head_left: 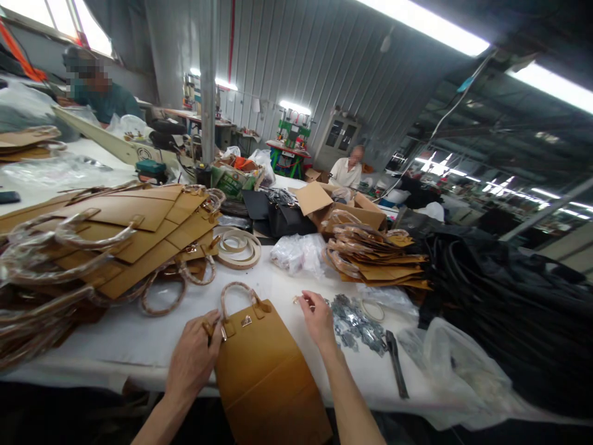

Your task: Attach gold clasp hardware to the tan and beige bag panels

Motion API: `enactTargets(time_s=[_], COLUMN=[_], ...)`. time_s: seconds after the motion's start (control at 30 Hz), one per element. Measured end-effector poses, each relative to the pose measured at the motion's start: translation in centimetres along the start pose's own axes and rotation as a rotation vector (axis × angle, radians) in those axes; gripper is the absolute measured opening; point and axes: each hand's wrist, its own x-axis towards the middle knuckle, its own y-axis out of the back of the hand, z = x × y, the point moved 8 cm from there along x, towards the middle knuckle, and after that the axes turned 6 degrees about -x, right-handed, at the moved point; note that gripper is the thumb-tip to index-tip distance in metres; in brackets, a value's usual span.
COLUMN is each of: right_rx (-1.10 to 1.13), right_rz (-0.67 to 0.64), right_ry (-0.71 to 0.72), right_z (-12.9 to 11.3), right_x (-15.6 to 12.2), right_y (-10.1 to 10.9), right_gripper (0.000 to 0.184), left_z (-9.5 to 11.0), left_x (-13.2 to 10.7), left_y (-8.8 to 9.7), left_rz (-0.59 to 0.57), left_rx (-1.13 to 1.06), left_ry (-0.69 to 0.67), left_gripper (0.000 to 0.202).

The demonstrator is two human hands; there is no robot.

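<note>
A tan handbag panel [266, 364] with a plastic-wrapped loop handle [234, 290] and a small metal badge [246, 321] lies before me, its lower end over the table's front edge. At its upper left corner, my left hand [197, 349] is closed on the bag's edge, beside a small metal fitting [224, 334]. A brown strip shows between those fingers. Apart from the bag, on its right, my right hand [317, 318] pinches a small gold-coloured piece [295, 300], too small to make out fully. Close to that hand lies a pile of flat grey metal pieces [356, 321].
Stacked tan bag panels [139, 228] cover the left side; another stack [380, 259] stands back right. A black-handled tool [396, 364], clear plastic bag [458, 358], strap roll [238, 247], cardboard box [365, 213] and black material [500, 296] lie around. Two people sit farther back.
</note>
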Motion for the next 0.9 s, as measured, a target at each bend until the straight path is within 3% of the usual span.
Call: enactTargets(time_s=[0.1,0.2,0.33,0.43,0.53,0.6,0.7,0.8,0.9], right_rx=[-0.22,-0.316,-0.277,-0.19,0.025,0.224,0.476,0.529,0.433], right_rz=[-0.201,-0.308,-0.332,-0.293,-0.173,-0.195,-0.31,-0.361,-0.361], right_ry=[0.11,0.182,0.215,0.24,0.127,-0.008,-0.127,-0.14,-0.124], right_z=[0.5,0.2,-0.3,-1.0,-1.6,-2.0,-3.5,-4.6,-4.6], right_x=[2.4,3.4,3.7,3.3,2.2,0.8,-2.2,-4.6,-5.8], right_y=[-1.7,-3.0,-3.4,-2.8,-1.6,-2.0,-3.9,-5.7,-6.9], right_gripper=[0.018,0.006,0.008,0.019,0.034,0.04,0.042,0.042,0.041], left_z=[-0.2,-0.5,-0.9,-0.9,-0.5,0.4,2.8,5.1,7.0], left_x=[-0.2,-0.6,-0.9,-1.2,-1.6,-1.7,-1.2,-0.3,1.0], left_y=[0.8,1.6,2.3,2.7,3.7,4.5,4.2,2.3,-0.3], left_rz=[0.073,0.156,0.217,0.283,0.394,0.425,0.25,-0.05,-0.293], left_rx=[0.03,-0.045,-0.177,-0.238,-0.257,-0.14,0.129,0.193,0.14], left_ry=[0.013,0.112,0.197,0.193,0.135,0.057,-0.119,-0.3,-0.382], left_gripper=[0.046,0.049,0.049,0.058,0.065,0.055,0.03,0.04,0.046])
